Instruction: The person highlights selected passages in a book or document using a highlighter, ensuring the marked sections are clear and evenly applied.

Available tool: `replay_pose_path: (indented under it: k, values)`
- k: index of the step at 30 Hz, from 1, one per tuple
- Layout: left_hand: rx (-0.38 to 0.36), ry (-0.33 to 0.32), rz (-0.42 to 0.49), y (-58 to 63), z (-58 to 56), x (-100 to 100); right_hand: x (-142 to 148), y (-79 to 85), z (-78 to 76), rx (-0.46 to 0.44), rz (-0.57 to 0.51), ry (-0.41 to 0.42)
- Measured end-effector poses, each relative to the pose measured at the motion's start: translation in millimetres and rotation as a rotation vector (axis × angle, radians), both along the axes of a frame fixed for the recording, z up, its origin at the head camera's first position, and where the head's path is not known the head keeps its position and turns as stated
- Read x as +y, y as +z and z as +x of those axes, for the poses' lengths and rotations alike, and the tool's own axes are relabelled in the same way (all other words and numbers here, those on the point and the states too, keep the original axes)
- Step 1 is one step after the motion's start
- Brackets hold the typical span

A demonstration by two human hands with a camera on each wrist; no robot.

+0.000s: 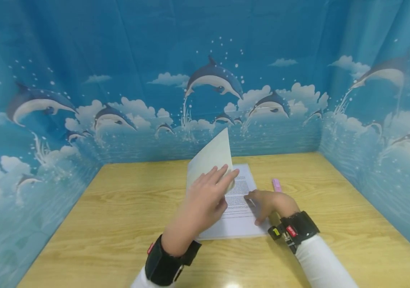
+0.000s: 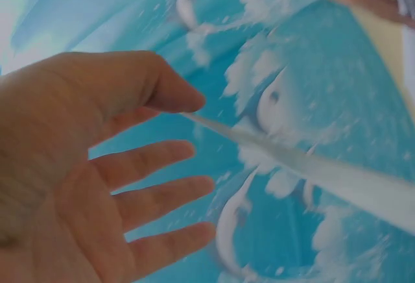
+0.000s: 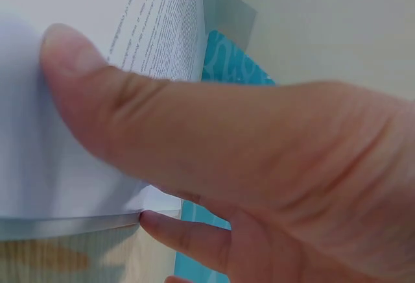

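A booklet [image 1: 242,228] lies on the wooden table with a printed page facing up. One pale blank leaf [image 1: 210,154] stands raised over its left side. My left hand [image 1: 206,198] pinches this leaf between thumb and index finger, and in the left wrist view the leaf shows nearly edge-on while the other fingers are spread. At the booklet's right edge is my right hand [image 1: 271,204]. In the right wrist view its thumb [image 3: 78,62] lies over the page, and another fingertip meets the edge below; the index finger is mostly hidden behind the thumb.
A small pink stick-shaped item [image 1: 276,185] lies just beyond my right hand. The wooden table [image 1: 125,224] extends to both sides. A blue curtain [image 1: 140,48] printed with dolphins hangs along its back and sides.
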State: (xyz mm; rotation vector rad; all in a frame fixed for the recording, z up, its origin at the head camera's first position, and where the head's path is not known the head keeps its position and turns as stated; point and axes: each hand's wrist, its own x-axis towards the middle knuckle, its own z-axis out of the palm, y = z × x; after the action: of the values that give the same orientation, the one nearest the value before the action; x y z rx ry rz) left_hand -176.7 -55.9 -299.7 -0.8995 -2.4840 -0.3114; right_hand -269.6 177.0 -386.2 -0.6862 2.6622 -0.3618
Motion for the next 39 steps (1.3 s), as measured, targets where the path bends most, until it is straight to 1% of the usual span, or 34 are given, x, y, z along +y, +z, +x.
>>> replay_pose_path:
  k: [3, 6, 7, 10, 13, 14, 16, 18, 20, 22, 24, 26, 28, 29, 30, 32, 35, 37, 38, 39]
  values:
    - [0.002, 0.046, 0.030, 11.1, 4.8, -16.8, 0.2, -1.3, -1.3, -0.022, -0.002, -0.006]
    - [0.000, 0.115, 0.032, 22.4, 10.8, -36.9, 0.8, -1.2, -1.0, -0.044, -0.001, -0.020]
    - [0.000, 0.128, 0.038, 25.8, 12.4, -44.5, 1.0, -0.4, -0.5, -0.050, -0.006, -0.023]
    - [0.004, 0.137, 0.075, 33.9, 16.0, -67.8, 1.3, 1.9, 1.6, -0.063, -0.021, -0.035]
    - [-0.022, 0.162, 0.106, 36.7, 20.1, -92.2, 1.1, 3.5, 3.7, -0.080, -0.035, -0.051]
    - [-0.039, 0.180, 0.104, 36.5, 22.1, -100.7, 0.8, 3.2, 4.5, -0.085, -0.035, -0.060]
    - [-0.099, 0.246, 0.077, 35.3, 26.7, -117.9, -0.3, 2.6, 5.8, -0.100, -0.042, -0.077]
    - [-0.177, 0.329, 0.016, 32.9, 30.5, -135.2, -1.5, 2.0, 6.1, -0.109, -0.050, -0.080]
    - [-0.258, 0.411, -0.068, 29.8, 30.8, -151.2, -2.5, 1.4, 5.6, -0.107, -0.051, -0.082]
    - [-0.324, 0.488, -0.176, 23.5, 27.3, -164.6, -2.3, 1.1, 4.8, -0.102, -0.052, -0.075]
    - [-0.360, 0.524, -0.287, 12.5, 20.2, -175.4, -1.0, 0.9, 4.2, -0.090, -0.042, -0.074]
    - [-0.414, 0.537, -0.366, -1.0, 13.2, -183.6, -0.1, 0.8, 4.7, -0.080, -0.036, -0.080]
    - [-0.499, 0.526, -0.408, -15.8, 7.5, -189.7, 0.6, 1.0, 5.6, -0.072, -0.034, -0.081]
    - [-0.545, 0.516, -0.413, -23.2, 5.0, -192.3, 0.7, 1.1, 6.1, -0.069, -0.033, -0.081]
    - [-0.600, 0.509, -0.398, -30.3, 2.5, -194.6, 0.5, 1.7, 6.8, -0.068, -0.035, -0.084]
    - [-0.714, 0.501, -0.345, -42.3, -2.1, -198.2, 0.1, 2.1, 7.9, -0.070, -0.033, -0.082]
    - [-0.843, 0.512, -0.261, -58.9, -9.2, -202.3, -1.2, 2.5, 8.9, -0.071, -0.029, -0.077]
    - [-0.909, 0.531, -0.218, -67.7, -12.3, -203.6, -2.2, 2.5, 9.2, -0.079, -0.030, -0.079]
    - [-0.927, 0.537, -0.206, -71.9, -13.6, -204.0, -2.8, 3.0, 9.4, -0.081, -0.030, -0.080]
    - [-0.928, 0.539, -0.201, -75.6, -14.3, -204.3, -3.2, 3.2, 9.4, -0.085, -0.034, -0.082]
